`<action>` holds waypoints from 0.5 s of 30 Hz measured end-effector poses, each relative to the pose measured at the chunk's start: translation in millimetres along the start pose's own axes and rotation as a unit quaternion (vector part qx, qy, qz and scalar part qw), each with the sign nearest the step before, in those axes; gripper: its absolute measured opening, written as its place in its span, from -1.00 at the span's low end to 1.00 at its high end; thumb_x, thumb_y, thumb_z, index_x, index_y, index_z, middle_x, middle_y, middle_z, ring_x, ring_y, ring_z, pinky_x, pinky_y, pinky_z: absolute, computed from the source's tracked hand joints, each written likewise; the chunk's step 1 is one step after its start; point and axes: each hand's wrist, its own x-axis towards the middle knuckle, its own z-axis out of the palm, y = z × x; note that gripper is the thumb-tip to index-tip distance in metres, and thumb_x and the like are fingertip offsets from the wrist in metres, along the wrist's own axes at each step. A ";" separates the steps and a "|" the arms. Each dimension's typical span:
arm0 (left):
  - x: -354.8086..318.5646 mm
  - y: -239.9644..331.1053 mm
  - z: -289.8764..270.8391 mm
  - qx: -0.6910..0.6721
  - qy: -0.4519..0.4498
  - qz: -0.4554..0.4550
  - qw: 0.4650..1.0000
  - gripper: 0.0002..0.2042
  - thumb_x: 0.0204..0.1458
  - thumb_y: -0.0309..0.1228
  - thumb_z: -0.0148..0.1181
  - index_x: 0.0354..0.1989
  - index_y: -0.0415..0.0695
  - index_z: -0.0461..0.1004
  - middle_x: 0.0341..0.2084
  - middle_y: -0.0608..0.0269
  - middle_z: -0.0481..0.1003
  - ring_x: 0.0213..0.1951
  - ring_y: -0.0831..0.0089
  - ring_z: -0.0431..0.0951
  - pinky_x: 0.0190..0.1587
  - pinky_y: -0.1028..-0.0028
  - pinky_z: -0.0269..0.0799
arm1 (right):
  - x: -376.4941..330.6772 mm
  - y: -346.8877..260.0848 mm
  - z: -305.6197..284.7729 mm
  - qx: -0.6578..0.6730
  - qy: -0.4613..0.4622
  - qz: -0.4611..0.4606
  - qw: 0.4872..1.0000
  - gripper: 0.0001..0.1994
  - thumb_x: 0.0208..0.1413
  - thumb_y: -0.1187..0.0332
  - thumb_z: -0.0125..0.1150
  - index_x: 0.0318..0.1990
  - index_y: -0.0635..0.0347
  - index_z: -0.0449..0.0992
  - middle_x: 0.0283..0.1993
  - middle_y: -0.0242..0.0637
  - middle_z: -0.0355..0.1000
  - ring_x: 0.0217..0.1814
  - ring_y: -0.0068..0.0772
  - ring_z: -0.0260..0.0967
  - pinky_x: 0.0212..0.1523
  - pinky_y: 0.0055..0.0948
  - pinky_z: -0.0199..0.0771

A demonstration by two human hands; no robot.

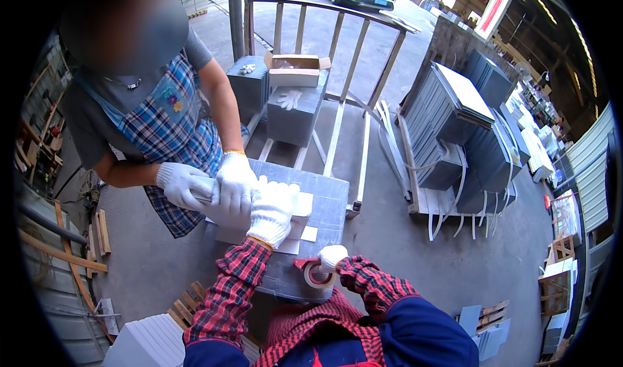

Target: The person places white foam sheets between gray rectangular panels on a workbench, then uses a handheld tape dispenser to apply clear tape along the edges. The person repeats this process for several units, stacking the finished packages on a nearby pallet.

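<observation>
My left hand [271, 212], in a white knit glove, lies with fingers stretched over the top of a white box [302, 206]. The box rests on a grey-topped table [329, 188]. At the table's near right corner my right hand [332, 257], also gloved, is closed around a red tape dispenser [300, 263] carrying a roll of tape [317, 277]. Across from me, a co-worker's two gloved hands [235, 180] are at the box's left end, beside my left fingers. A greyish piece [204, 188] shows between those hands; its kind is unclear. A small white piece [309, 234] lies beside the box.
Behind the table, an open carton [295, 77] and a white glove [289, 99] sit on grey stacks. A strapped stack of grey panels [436, 136] stands on a pallet at right. White panels [146, 342] are piled low at left. The co-worker [165, 101] stands close at far left.
</observation>
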 end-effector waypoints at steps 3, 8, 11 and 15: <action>9.1 8.4 -2.0 0.013 -0.014 -0.014 1.000 -0.49 -0.25 -0.22 0.43 -0.06 0.03 0.41 -0.26 0.15 0.48 -0.06 0.17 0.47 0.29 -0.01 -0.01 | -35.2 37.9 -1.5 0.133 -0.043 0.065 0.988 -0.56 -0.09 -0.04 0.24 -0.12 0.00 0.65 -0.24 -0.13 0.60 -0.19 -0.05 0.58 -0.15 -0.15 0.56; 4.8 8.9 9.3 0.060 0.019 -0.020 0.998 -0.42 -0.26 -0.22 0.43 0.03 0.03 0.40 -0.17 0.17 0.46 0.00 0.17 0.42 0.24 0.04 0.07 | -130.5 100.0 3.2 0.542 -0.056 0.196 0.815 -0.58 -0.09 0.26 0.27 -0.03 0.20 0.57 -0.34 -0.24 0.55 -0.30 -0.38 0.53 -0.29 -0.37 0.59; -3.2 18.5 -14.0 -0.020 0.052 0.019 0.998 -0.32 -0.32 -0.23 0.47 0.11 0.05 0.38 -0.10 0.18 0.43 0.03 0.15 0.38 0.20 0.04 0.10 | -182.8 120.9 2.8 0.726 0.065 0.202 0.655 -0.55 -0.05 0.47 0.24 0.08 0.27 0.47 -0.17 -0.23 0.49 -0.24 -0.39 0.51 -0.22 -0.37 0.60; -21.1 30.6 -11.9 -0.039 0.075 0.040 0.996 -0.20 -0.30 -0.34 0.48 0.26 0.09 0.31 0.20 0.14 0.32 0.24 0.00 0.26 0.31 -0.11 0.03 | -210.7 127.6 -52.4 0.807 0.177 0.127 0.549 -0.43 -0.07 0.50 0.21 0.20 0.19 0.37 -0.12 -0.30 0.42 -0.15 -0.41 0.47 -0.11 -0.28 0.60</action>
